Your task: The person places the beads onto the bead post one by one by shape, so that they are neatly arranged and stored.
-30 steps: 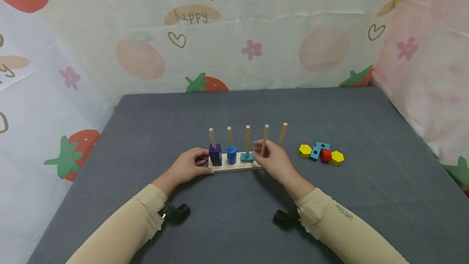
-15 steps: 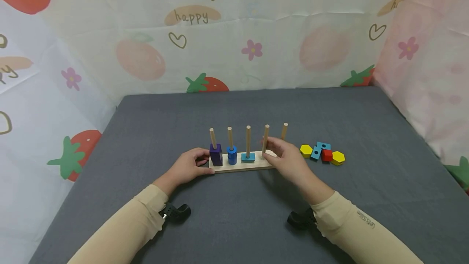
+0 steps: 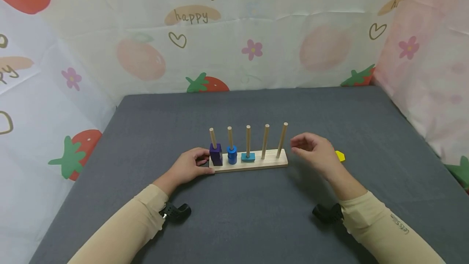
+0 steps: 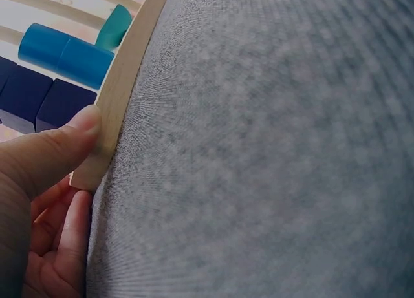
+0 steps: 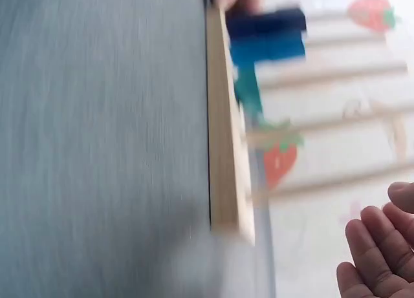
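Observation:
A wooden peg board (image 3: 253, 166) with several upright pegs lies on the table. My left hand (image 3: 186, 165) grips its left end, the thumb on the front edge, as the left wrist view also shows. Purple square blocks (image 3: 216, 156) are on the leftmost peg, blue round blocks (image 3: 232, 156) on the second, and one teal block (image 3: 248, 157) at the foot of the third. The two right pegs carry no blocks. My right hand (image 3: 316, 152) is in the air just right of the board, fingers loosely bent, with nothing between them.
Beyond my right hand a yellow hexagonal block (image 3: 340, 156) shows; the hand hides the other loose blocks there. A grey cloth (image 3: 234, 215) covers the table, and a printed curtain (image 3: 278, 60) stands behind it.
My right hand has moved right, from the third and fourth pegs to past the board's right end, now covering most of the loose blocks. The left hand and board have stayed put.

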A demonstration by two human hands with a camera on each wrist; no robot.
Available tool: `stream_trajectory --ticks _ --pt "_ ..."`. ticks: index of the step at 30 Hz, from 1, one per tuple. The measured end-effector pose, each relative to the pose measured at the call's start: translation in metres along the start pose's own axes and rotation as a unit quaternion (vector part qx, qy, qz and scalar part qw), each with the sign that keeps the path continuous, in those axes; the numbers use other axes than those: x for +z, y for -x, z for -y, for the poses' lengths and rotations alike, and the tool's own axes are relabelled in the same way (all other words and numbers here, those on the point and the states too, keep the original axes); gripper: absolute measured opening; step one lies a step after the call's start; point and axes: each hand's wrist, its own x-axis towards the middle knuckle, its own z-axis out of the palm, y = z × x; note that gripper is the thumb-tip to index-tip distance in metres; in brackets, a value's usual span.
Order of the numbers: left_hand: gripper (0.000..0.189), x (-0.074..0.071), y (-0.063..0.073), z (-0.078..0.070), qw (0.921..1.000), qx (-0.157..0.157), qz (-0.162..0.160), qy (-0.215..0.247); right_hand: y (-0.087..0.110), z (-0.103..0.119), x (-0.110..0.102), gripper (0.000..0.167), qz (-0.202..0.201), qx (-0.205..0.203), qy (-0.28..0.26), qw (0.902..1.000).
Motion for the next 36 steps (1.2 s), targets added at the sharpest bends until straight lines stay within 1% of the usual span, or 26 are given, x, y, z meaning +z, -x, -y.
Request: stream_trajectory --ticks 3,6,10,14,19,22,27,30,36 --pt "0.051 0.000 0.000 0.000 1.0000 0.001 -0.001 0.000 -0.004 -0.012 -0.016 0.024 -0.013 0.018 0.026 0.9994" --pt "0.051 0.001 0.000 0.001 1.0000 0.003 -0.001 -0.001 -0.008 -0.023 -0.029 0.030 -0.006 0.043 0.035 0.9984" --pt "0.051 0.000 0.000 0.001 1.0000 0.004 -0.002 0.000 -0.014 -0.035 -0.041 0.036 0.016 0.069 0.061 0.9956" --pt "0.050 0.000 0.000 0.001 1.0000 0.004 -0.001 0.004 -0.019 -0.045 -0.048 0.035 0.051 0.078 0.107 0.9899" --pt "0.051 0.000 0.000 -0.001 1.0000 -0.001 0.001 0.005 -0.021 -0.052 -0.053 0.038 0.095 0.064 0.149 0.9822" --pt "0.050 -0.001 0.000 -0.001 1.0000 -0.001 0.001 0.005 -0.021 -0.056 -0.054 0.040 0.111 0.056 0.158 0.9795" --pt "0.050 -0.001 0.000 -0.002 1.0000 0.001 0.002 0.004 -0.023 -0.062 -0.055 0.045 0.140 0.049 0.185 0.9715" --pt "0.050 -0.001 0.000 -0.001 1.0000 0.002 0.003 0.003 -0.023 -0.063 -0.054 0.046 0.148 0.044 0.193 0.9690" --pt "0.049 -0.001 0.000 0.000 1.0000 0.004 0.002 -0.002 -0.022 -0.064 -0.054 0.044 0.144 0.038 0.191 0.9703"
